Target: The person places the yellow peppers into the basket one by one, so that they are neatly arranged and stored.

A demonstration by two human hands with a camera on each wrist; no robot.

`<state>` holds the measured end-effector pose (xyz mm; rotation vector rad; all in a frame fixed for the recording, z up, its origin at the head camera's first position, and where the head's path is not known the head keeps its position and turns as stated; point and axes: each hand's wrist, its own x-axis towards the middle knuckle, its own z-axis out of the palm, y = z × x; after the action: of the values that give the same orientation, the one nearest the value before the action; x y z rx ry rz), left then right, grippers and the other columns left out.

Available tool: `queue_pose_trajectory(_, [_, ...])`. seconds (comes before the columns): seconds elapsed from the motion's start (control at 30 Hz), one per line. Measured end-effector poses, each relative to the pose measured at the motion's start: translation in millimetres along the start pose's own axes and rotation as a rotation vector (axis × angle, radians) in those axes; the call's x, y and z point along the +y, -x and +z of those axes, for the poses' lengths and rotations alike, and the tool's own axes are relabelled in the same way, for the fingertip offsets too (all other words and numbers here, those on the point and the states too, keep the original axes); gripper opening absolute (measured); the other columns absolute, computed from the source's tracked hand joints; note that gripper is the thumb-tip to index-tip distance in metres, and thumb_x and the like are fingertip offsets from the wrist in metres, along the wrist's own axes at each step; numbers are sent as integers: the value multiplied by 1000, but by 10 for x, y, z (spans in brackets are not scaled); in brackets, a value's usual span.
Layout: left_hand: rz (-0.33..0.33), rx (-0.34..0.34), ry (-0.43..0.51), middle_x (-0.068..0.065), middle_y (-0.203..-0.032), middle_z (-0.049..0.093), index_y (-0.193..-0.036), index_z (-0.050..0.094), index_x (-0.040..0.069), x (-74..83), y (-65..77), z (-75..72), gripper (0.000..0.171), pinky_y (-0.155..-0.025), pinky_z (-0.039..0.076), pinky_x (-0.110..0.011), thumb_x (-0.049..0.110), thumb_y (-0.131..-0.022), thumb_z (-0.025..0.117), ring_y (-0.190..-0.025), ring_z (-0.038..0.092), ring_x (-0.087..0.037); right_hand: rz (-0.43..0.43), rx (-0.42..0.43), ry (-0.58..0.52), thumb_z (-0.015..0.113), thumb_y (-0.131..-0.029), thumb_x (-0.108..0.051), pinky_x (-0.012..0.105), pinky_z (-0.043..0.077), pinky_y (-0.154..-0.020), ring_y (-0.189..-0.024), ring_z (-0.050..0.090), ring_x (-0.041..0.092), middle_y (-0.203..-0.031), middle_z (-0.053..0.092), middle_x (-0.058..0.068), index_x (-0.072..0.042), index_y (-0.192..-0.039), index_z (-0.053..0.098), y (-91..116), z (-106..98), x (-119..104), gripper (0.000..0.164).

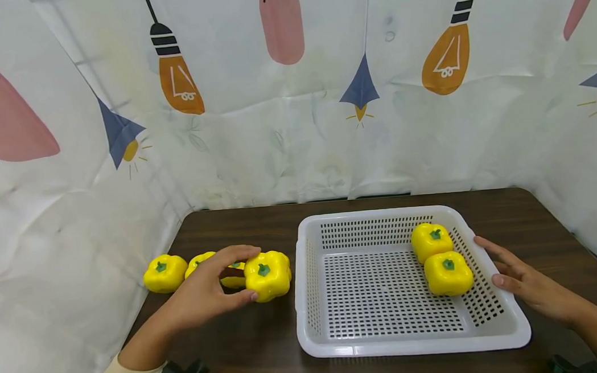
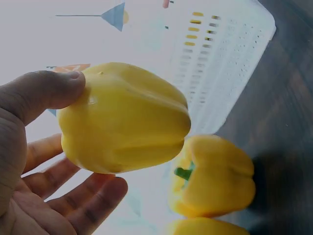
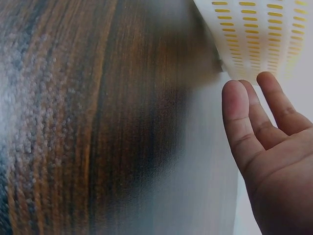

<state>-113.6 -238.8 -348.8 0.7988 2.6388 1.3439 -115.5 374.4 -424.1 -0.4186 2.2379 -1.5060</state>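
Note:
Between the thumb and fingers of my left hand is a yellow bell pepper, held above the table to the left of the basket. The left wrist view shows the same bell pepper gripped from its side. A white perforated plastic basket holds two yellow bell peppers along its right wall. My right hand is at the basket's right rim, fingers extended and loosely bent; whether they touch it is hard to tell. In the right wrist view, the fingertips lie near the basket's wall.
More yellow bell peppers stand in a row at the table's left, one in full view and others partly behind my left hand. The dark wooden table meets a white printed curtain at the back and sides.

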Motion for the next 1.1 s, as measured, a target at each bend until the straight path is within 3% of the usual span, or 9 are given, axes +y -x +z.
queue_pose_trajectory(0.2, [7, 34, -1, 1, -147, 52, -142, 57, 13, 101, -98, 16, 66, -98, 54, -39, 19, -84, 88, -126, 56, -20, -5, -15, -16, 38, -111, -23, 46, 62, -75, -105, 68, 20, -152, 1, 51, -34, -164, -7, -4, 5, -20, 70])
queue_pose_trajectory(0.47, [26, 52, -19, 2, -144, 54, -142, 58, 16, 247, -238, 75, 69, -98, 54, -36, 22, -81, 90, -122, 57, -18, -13, -15, -37, 36, -111, -22, 47, 62, -73, -102, 70, 22, -152, 0, 51, -35, -164, -7, -6, -3, 2, 69])
queue_pose_trajectory(0.77, [62, -12, 64, 1, -143, 54, -140, 59, 11, 379, -421, 271, 70, -98, 54, -32, 20, -79, 91, -121, 60, -18, -7, -6, -13, 36, -111, -23, 46, 62, -75, -107, 66, 14, -155, -4, 46, -33, -165, -6, -4, -3, 15, 69])
queue_pose_trajectory(1.1, [111, -87, 64, 5, -136, 57, -139, 59, 10, 525, -605, 524, 70, -94, 56, -32, 19, -78, 92, -115, 60, -15, 4, -8, -11, 37, -111, -23, 47, 62, -74, -107, 67, 16, -155, -4, 48, -34, -164, -6, -6, -18, 6, 70])
